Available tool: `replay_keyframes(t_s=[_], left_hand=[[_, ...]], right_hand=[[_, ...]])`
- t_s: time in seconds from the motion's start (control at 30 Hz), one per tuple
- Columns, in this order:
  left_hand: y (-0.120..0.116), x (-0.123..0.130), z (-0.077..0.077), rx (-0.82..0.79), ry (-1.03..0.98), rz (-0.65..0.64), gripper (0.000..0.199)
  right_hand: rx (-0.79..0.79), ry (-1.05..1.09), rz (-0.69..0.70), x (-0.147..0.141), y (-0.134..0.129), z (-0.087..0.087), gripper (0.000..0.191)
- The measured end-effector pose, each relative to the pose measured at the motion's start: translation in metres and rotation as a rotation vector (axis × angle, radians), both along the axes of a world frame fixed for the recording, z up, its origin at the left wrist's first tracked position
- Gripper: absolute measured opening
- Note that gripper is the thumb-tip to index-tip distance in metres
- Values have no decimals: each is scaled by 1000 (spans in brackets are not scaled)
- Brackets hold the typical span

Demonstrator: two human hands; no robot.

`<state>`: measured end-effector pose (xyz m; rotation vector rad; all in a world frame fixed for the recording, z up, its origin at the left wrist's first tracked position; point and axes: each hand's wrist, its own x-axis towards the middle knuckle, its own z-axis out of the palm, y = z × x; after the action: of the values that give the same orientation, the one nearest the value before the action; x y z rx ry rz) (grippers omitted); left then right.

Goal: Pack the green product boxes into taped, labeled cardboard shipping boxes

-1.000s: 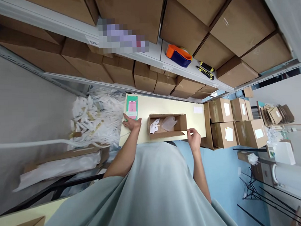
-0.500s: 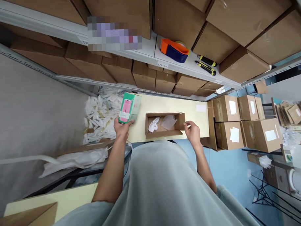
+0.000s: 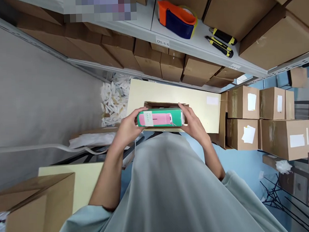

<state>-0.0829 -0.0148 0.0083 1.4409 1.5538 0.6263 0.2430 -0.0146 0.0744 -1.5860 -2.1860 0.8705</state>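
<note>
A green box with a pink tumbler printed on it (image 3: 156,118) lies lengthwise between my hands. Its left end is gripped by my left hand (image 3: 131,128), thumb below and fingers on top. At the right end, my right hand (image 3: 193,124) holds it the same way. The green box is over the opening of a brown cardboard carton (image 3: 166,103) on the pale yellow table (image 3: 197,109). Most of the carton and its contents are hidden behind the green box, so I cannot tell whether the box is partly inside.
Above the table, a shelf (image 3: 141,26) holds cartons, an orange and blue tape dispenser (image 3: 178,20) and two utility knives (image 3: 220,42). Labelled cartons (image 3: 242,102) are stacked at the right. White paper strips (image 3: 115,100) are heaped at the left. An open carton (image 3: 56,204) stands lower left.
The green box has moved right from beside the carton to over it, and turned lengthwise. My right hand has left the carton's edge and now grips the box's right end.
</note>
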Motion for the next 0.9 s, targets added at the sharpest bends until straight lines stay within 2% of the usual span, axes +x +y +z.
replay_keyframes(t_s=[0.1,0.2,0.3,0.43,0.6,0.7,0.77,0.83,0.9], left_hand=[[7,19,-11,19,156,-108,77],[21,35,-28,28,325,-208,84],[35,48,-47,-26,483,-262,87],[46,60,-70,-103,604,-283,82],[51,69,-88,-192,592,-353,75],[58,75,-93,-232,560,-380,67],[63,79,-95,-245,541,-392,63],[66,81,-94,-247,531,-403,62],[63,77,-89,-222,516,-399,66]], right_hand=[[-26,-87,9,9,-1,-31,83],[-84,-206,-29,8,6,-63,76],[-137,-329,-11,-1,19,-86,73],[-164,-457,87,-18,38,-106,58],[-195,-512,59,-39,55,-133,46],[-251,-561,42,-49,63,-147,35],[-279,-582,26,-55,67,-152,38],[-295,-593,17,-58,69,-153,45],[-293,-586,24,-56,68,-148,40]])
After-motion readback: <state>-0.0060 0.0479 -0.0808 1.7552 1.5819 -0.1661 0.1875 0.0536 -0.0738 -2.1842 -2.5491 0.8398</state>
